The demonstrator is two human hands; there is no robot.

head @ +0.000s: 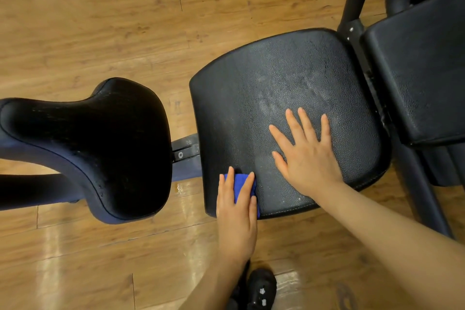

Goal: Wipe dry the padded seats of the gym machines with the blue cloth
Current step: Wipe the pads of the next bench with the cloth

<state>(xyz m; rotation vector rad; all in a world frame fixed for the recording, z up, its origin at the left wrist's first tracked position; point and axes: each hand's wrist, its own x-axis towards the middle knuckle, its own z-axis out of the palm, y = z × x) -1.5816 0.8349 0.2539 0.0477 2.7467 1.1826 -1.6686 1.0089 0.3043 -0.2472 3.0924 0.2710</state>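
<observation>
The left hand [236, 211] presses the folded blue cloth [242, 187] flat-fingered onto the padded seat [289, 98] at its near-left corner. The right hand [305, 156] rests splayed, fingers released, near the seat's near edge. The surface looks speckled, perhaps damp. A saddle-shaped seat [100, 143] sits left, a back pad [422, 70] right.

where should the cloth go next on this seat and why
Probably sweep the blue cloth, pressed under the left hand at the near left corner, away across the wide padded seat. Its middle looks speckled with droplets. The right hand lies flat in that path and would likely need lifting.
</observation>
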